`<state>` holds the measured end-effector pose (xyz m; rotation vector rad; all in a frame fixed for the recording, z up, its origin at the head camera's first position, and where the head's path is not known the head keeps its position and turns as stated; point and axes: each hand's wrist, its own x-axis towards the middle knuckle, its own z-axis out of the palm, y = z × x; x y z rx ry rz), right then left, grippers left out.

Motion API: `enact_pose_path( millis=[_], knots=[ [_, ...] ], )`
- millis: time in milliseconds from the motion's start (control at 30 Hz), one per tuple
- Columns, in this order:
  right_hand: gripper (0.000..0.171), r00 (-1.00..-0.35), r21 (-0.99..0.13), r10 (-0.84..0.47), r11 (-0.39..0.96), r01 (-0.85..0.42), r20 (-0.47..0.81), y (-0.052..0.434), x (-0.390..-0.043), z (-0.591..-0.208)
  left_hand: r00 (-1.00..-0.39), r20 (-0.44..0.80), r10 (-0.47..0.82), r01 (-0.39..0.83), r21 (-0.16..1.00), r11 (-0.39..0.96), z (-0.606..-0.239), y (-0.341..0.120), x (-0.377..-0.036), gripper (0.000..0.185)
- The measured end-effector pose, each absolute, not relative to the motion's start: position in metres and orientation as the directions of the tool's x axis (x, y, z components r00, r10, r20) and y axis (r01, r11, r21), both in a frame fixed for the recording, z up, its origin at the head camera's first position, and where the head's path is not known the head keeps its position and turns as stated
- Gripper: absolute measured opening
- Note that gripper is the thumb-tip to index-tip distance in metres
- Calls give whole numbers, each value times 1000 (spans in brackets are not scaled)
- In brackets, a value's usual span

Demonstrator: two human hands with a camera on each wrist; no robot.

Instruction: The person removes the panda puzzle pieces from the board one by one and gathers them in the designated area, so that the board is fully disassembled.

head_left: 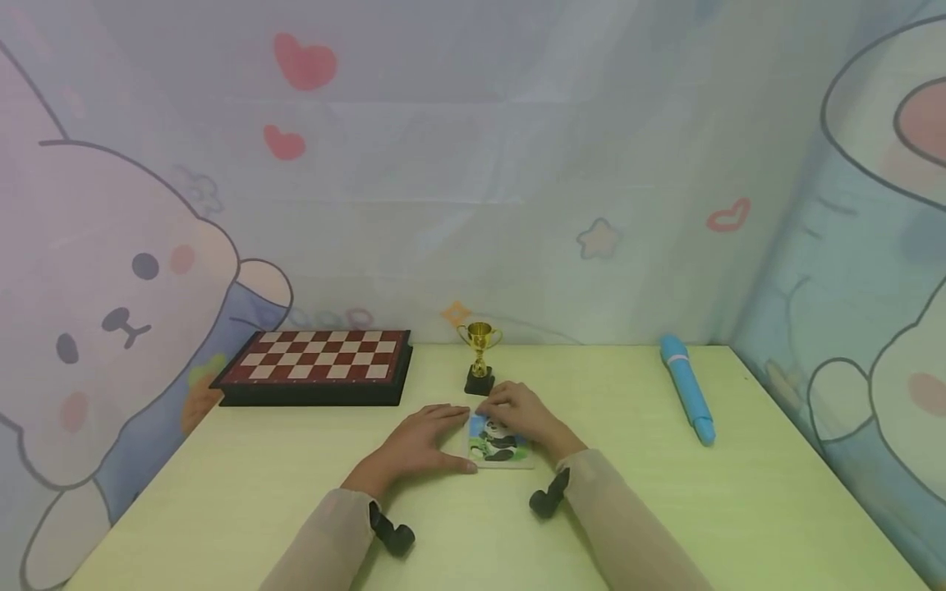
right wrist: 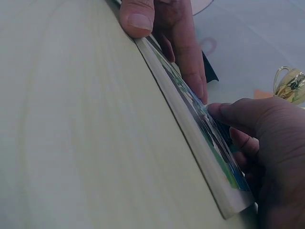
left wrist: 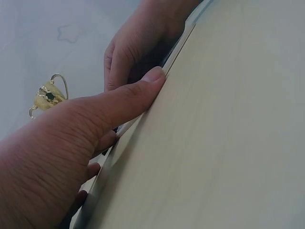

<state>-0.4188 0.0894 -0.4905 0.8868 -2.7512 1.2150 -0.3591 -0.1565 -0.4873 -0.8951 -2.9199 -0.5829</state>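
A small flat board with a panda picture (head_left: 493,443) lies on the table in front of me. My left hand (head_left: 421,443) spans its left side, fingers extended toward the far corner and thumb at the near edge. In the left wrist view the left thumb (left wrist: 128,98) rests along that edge. My right hand (head_left: 525,414) covers the board's far right part, its fingers bent and their tips near the far edge. The right wrist view has the right thumb (right wrist: 233,112) at the picture's surface; I cannot tell whether these fingers pinch anything.
A small gold trophy cup (head_left: 479,349) on a black base stands just beyond the right hand. A red-and-white checkered game board (head_left: 318,357) in a black case lies at the back left. The blue pen-shaped object (head_left: 689,392) is at the right. A printed cloth (head_left: 473,164) hangs behind the table.
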Motion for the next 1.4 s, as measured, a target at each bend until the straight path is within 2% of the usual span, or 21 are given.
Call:
enact_pose_path(
  millis=[433,633,933,1233,1400],
  knots=[
    [25,-855,-807,-492,431,-403,164,92,-415,-488,-827,137,545,557,331,762,-483,-155,-357,98],
    [18,-848,-791,-485,422,-442,215,89,-409,-491,-828,136,545,556,334,761,-485,-156,-357,98],
    [22,-804,-730,-517,422,-538,294,92,-407,-492,-826,152,542,558,351,752,-487,-155,-354,96],
    [20,-820,-762,-497,400,-508,286,100,-411,-488,-834,162,528,548,363,754,-489,-156,-357,98],
    [24,-883,-827,-395,386,-410,254,128,-416,-488,-830,177,530,552,397,733,-488,-156,-356,97]
  ],
)
